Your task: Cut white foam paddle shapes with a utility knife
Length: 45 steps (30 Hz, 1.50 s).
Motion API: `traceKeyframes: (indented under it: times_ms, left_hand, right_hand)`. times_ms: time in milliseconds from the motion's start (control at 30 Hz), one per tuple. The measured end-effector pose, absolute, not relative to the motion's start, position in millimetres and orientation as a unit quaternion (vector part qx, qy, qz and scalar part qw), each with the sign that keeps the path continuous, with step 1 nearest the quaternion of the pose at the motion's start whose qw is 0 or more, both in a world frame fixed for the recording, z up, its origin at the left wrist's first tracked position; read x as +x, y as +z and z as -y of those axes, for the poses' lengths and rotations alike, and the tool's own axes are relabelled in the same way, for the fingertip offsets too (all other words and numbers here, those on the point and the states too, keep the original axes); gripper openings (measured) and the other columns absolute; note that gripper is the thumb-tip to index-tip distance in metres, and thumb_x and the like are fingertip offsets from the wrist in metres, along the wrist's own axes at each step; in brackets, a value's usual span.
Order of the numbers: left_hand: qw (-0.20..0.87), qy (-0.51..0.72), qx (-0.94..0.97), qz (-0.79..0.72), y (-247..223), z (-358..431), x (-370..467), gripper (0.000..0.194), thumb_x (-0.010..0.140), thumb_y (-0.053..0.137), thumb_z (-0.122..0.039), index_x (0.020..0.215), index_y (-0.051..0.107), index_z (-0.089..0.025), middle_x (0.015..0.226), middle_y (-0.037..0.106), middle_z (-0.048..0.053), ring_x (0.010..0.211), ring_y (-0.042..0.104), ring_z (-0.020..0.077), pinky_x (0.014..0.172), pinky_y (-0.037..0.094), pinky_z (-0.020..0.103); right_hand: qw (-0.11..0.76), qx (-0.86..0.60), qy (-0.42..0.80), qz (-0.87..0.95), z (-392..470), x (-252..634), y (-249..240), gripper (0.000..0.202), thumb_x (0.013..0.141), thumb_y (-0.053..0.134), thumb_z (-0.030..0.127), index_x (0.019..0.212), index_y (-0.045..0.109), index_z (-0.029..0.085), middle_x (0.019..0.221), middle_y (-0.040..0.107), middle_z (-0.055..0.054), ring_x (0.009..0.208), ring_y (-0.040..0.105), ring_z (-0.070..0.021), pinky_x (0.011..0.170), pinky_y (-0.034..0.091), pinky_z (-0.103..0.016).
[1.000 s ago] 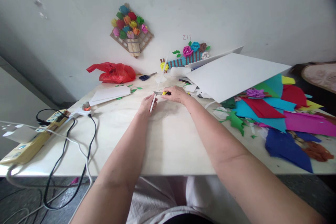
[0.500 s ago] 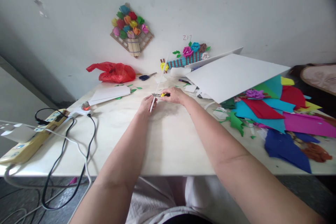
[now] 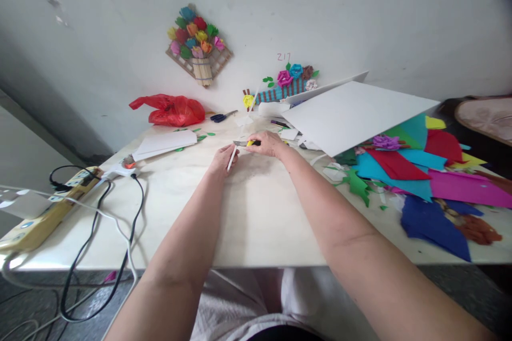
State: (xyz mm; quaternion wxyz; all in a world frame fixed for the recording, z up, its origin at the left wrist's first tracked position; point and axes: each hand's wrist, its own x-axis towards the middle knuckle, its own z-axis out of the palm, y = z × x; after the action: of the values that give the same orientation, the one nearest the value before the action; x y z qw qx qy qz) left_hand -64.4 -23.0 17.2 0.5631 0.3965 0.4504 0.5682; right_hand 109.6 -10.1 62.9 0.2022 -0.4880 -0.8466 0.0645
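Observation:
My left hand [image 3: 226, 160] is closed on a thin white strip [image 3: 231, 159] that slants up out of its fingers over the middle of the table. My right hand [image 3: 267, 145] grips a yellow and black utility knife [image 3: 253, 143]. Its bare blade [image 3: 240, 144] points left and meets the strip just above my left fingertips. Farther back, another narrow white length [image 3: 254, 98] shows in front of the wall decoration; whether it joins the held strip I cannot tell.
White boards [image 3: 360, 112] lean at the back right, above coloured felt-like sheets [image 3: 416, 170]. Dark-handled scissors [image 3: 222, 116] and a red plastic bag [image 3: 176, 110] lie at the back. A power strip [image 3: 52, 218] with loose cables occupies the left edge.
The knife blade has tilted slightly and sits at the top of the held strip. Less of the white length beyond the blade shows. Both hands stay nearly in place; the view shifted slightly.

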Motion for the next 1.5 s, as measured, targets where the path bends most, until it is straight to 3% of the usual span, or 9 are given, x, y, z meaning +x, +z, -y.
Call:
traceKeyframes:
  times_ms: [433,1500]
  left_hand:
    - [0.586,0.546,0.404,-0.441,19.4,24.8,-65.2,0.029,0.072,0.078,-0.034,0.080,0.061,-0.013,0.054,0.051,-0.005,0.034,0.032,0.0008,0.032,0.017,0.015]
    - [0.615,0.497,0.421,-0.445,25.2,28.8,-65.4,0.022,0.077,0.074,-0.029,0.074,0.060,-0.012,0.053,0.052,-0.002,0.032,0.031,0.0009,0.030,0.017,0.014]
  right_hand:
    - [0.208,-0.537,0.044,0.816,1.3,120.8,54.9,0.046,0.082,0.054,0.060,0.113,0.069,0.029,0.107,0.073,-0.002,0.100,0.064,-0.0223,0.079,0.043,-0.028]
    - [0.232,-0.577,0.043,0.782,-4.9,136.3,48.2,0.043,0.085,0.051,0.057,0.113,0.069,0.029,0.111,0.071,-0.005,0.102,0.063,-0.0234,0.082,0.043,-0.030]
